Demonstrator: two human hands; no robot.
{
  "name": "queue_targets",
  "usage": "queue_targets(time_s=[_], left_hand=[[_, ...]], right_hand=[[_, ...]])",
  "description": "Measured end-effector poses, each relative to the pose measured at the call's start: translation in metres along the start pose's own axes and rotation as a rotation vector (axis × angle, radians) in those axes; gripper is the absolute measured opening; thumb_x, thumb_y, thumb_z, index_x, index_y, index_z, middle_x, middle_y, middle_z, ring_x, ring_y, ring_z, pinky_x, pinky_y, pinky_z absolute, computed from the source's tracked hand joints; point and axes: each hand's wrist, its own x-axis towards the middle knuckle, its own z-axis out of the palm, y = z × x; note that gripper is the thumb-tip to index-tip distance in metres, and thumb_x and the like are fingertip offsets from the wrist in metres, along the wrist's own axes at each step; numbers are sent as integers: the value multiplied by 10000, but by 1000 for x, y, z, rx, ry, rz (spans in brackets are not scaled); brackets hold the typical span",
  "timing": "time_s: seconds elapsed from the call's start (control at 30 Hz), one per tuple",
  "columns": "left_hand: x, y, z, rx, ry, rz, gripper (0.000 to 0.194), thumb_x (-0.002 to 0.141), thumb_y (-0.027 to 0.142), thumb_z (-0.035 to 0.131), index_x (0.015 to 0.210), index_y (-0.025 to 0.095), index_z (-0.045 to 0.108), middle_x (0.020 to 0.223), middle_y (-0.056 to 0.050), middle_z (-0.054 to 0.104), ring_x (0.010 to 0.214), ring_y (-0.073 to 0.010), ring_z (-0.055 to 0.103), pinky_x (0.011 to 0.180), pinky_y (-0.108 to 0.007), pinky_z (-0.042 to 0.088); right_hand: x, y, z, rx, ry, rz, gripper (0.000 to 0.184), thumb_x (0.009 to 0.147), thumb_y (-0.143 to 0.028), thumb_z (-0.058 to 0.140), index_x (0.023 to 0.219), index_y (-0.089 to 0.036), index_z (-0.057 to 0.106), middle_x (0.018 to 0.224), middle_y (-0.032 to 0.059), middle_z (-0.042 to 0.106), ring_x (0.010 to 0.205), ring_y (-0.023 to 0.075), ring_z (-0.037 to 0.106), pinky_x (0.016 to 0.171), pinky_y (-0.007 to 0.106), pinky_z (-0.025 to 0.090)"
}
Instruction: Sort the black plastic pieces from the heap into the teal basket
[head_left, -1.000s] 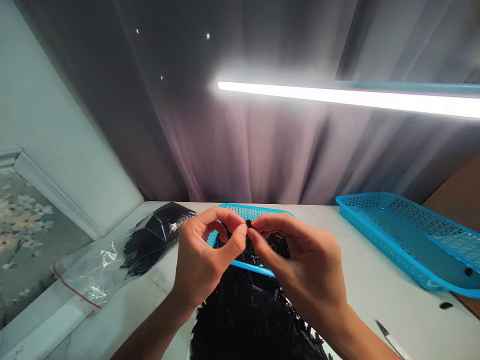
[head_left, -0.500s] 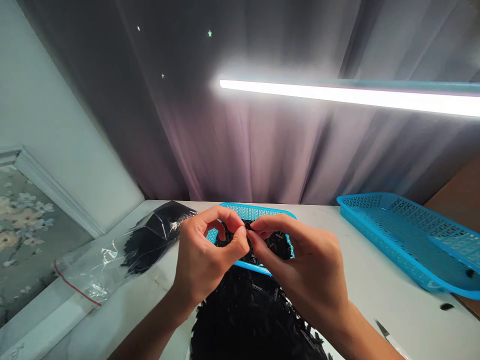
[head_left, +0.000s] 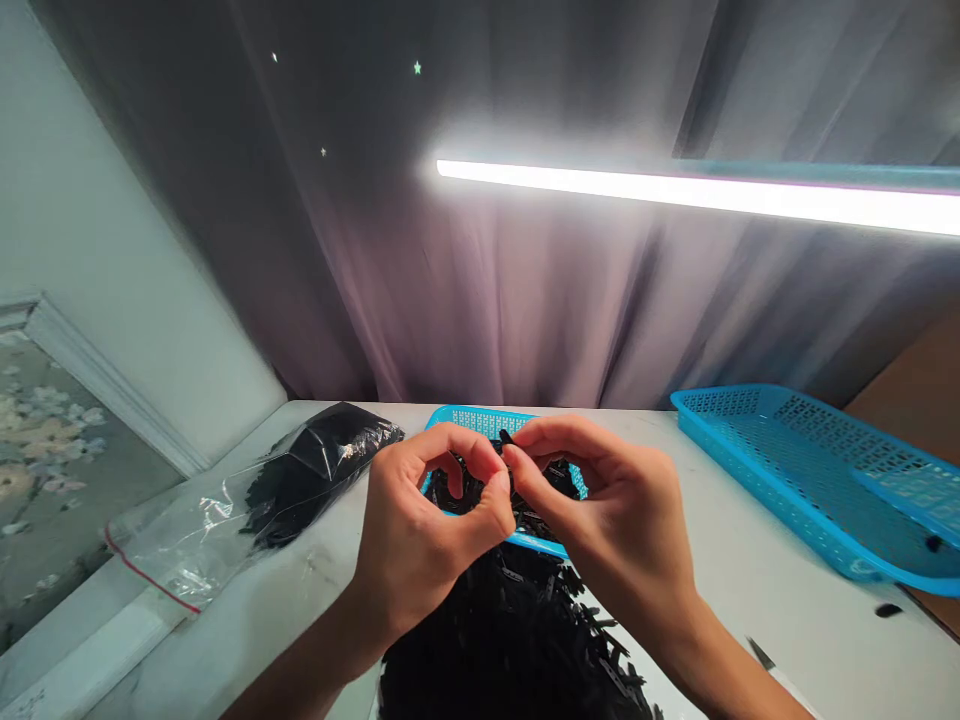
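Pinched between the thumb and forefinger of my right hand point(head_left: 619, 500) is a small narrow black piece point(head_left: 506, 438), its tip poking up. My left hand point(head_left: 431, 525) is closed in a pinch right beside it, thumb against forefinger; whatever lies between those fingertips is hidden. Behind and below both hands stands a blue perforated basket point(head_left: 450, 414) holding many similar black pieces. A large heap of loose black pieces point(head_left: 517, 640) spreads in front of the basket, partly covered by my wrists.
A clear zip bag point(head_left: 217, 515) with black contents lies at left. Another blue basket point(head_left: 787, 480) stands at right, with a black piece point(head_left: 889, 610) near it on the white table point(head_left: 720, 540). A pointed blade point(head_left: 761, 653) lies by my right forearm. A bright tube lamp point(head_left: 675, 192) hangs above.
My left hand has shifted slightly right and down. The fingertips of my two hands have separated a little, and the black piece now stands up more visibly from my right fingers.
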Motion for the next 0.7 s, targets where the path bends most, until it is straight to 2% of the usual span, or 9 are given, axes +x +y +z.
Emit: queue_targets(time_s=[0.27, 0.7], left_hand=[[5, -3, -5, -18, 35, 23, 81, 790, 208, 686, 710, 221, 696, 686, 50, 655, 651, -95, 584, 619, -195, 478], [4, -4, -5, -23, 49, 27, 73, 799, 209, 701, 732, 234, 716, 691, 67, 670, 644, -82, 591, 617, -187, 484]], right_hand=[[1, -5, -3, 178, -70, 136, 37, 813, -195, 735, 781, -208, 722, 747, 1, 742, 671, 135, 680, 632, 219, 558], [-2, -6, -1, 114, -59, 52, 74, 809, -140, 720, 789, -210, 726, 723, -23, 744, 658, 112, 676, 648, 193, 560]])
